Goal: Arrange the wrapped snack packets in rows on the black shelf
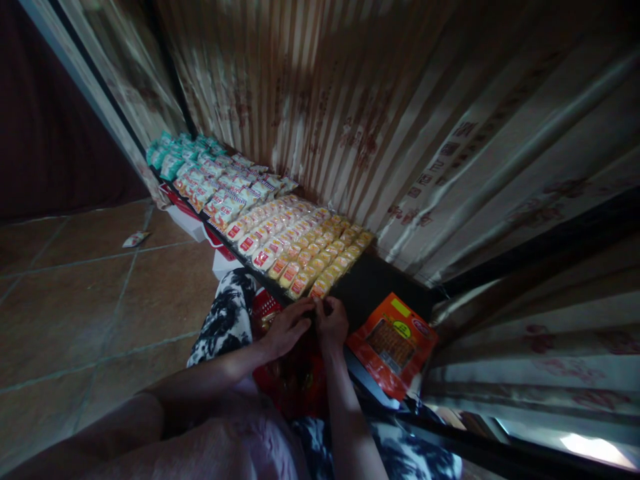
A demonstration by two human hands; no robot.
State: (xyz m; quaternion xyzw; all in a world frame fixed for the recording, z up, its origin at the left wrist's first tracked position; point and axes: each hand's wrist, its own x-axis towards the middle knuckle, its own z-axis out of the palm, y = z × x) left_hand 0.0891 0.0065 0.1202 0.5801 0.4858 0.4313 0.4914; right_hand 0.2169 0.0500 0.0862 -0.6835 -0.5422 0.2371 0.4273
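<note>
your left hand point(289, 328) + right hand point(332, 327): fingertips together, can't tell if gripping | small yellow plastic-wrapped packet point(319, 288) just ahead, black counter point(377, 279) near edge, its row angling away rightish, neither hand clearly nearer tbh

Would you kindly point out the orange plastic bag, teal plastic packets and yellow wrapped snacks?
Orange plastic bag point(391, 343): head view, its see-through window.
Teal plastic packets point(173, 165): head view, one packet's front.
Yellow wrapped snacks point(320, 259): head view, one middle wrapper.
</note>
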